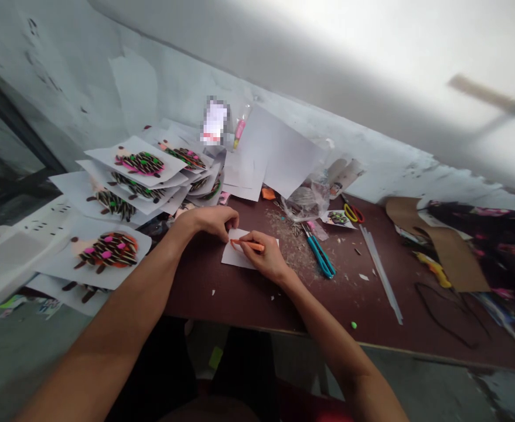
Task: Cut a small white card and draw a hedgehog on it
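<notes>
My right hand (263, 253) grips an orange crayon (257, 247) and rests on a small white sheet of paper (235, 257). The crayon's tip touches the sheet near its upper left, where a short orange mark shows. At the sheet's upper left corner, my left hand (220, 223) has its fingers curled and pressed together, pinching or holding down the edge; the fingertips are partly hidden. The sheet lies flat on the dark red-brown table (222, 299). Right of my hands lies a pair of teal-handled pliers or cutters (321, 255) among scattered crumbs.
Stacked at left are white cards with hedgehog pictures (140, 164). Behind stand a blurred-out lit phone (215, 122), blank sheets (283, 146) and a plastic bag (310, 199). At right lie scissors (354, 214), clear glue sticks (382, 275) and a yellow glue gun (433, 269) with its cord.
</notes>
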The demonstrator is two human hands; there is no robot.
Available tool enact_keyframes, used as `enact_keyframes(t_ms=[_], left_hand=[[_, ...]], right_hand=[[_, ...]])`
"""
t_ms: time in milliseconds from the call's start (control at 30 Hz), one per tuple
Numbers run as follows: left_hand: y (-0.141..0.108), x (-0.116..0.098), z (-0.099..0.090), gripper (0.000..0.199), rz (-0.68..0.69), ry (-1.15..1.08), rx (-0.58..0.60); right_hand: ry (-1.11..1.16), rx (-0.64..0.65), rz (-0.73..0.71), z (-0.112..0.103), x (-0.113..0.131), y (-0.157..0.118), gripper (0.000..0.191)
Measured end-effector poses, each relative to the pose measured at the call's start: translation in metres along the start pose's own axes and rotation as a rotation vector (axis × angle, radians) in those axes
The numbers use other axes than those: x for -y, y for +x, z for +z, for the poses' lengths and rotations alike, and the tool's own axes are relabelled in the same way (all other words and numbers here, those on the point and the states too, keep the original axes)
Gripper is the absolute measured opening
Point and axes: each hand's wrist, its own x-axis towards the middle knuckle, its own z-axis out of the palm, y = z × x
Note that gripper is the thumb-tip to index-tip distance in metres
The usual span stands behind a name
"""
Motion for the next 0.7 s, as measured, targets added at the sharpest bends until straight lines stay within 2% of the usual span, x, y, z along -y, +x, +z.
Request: enact_keyframes(t_ms=[200,700], left_hand=[[-0.0001,0.0009,0.0001,0.043,0.004,0.001,-0.005],[0.0000,0.0027,0.0002,0.045,0.003,-0.018,-0.003]], right_hand=[[-0.025,0.002,0.018,0.0002,0.0020,-0.0018,0.016],[-0.015,-0.015,-0.041,0.0037,-0.0001,-0.0020,0.016]])
